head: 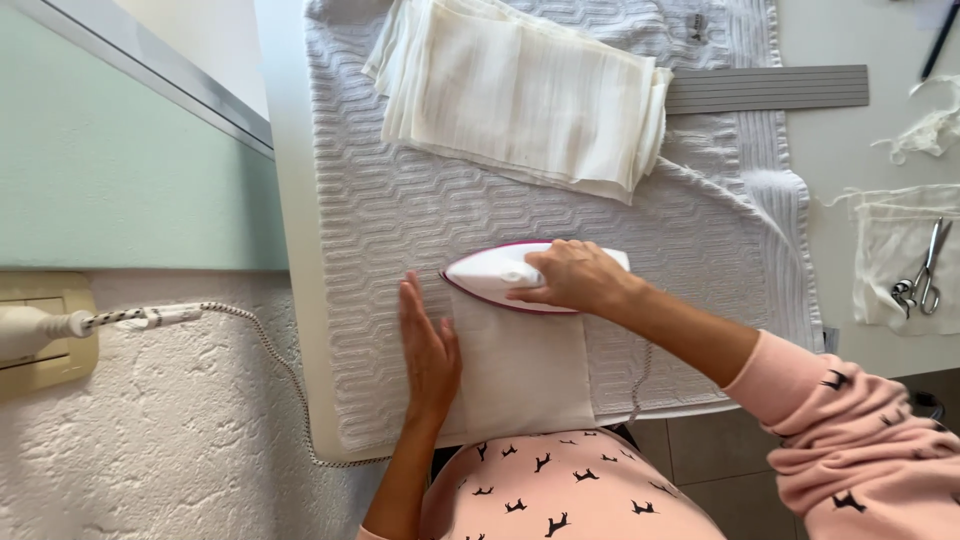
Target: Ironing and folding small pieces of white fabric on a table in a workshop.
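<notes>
Your right hand (572, 277) was closed around the iron (497, 275), which sat on the far end of the white cloth piece (520, 370) lying on the ribbed towel (400, 200) at the near table edge. Your left hand (428, 355) lay open and flat, gripping nothing, pinning the cloth's left edge. That flat hand was best kept well clear of the iron's tip, I'd judge, and the cloth taut.

Left hand (428, 350): flat, palm down, fingers straight and together, pointing away from the body.
Left forearm: bare, runs up from the lower edge of the view, wrist straight.
Right hand (570, 277): knuckles up, fingers curled in a closed grip, thumb toward the left.
Right arm: comes in from the lower right, elbow bent, pink sleeve pushed up, forearm bare.
</notes>
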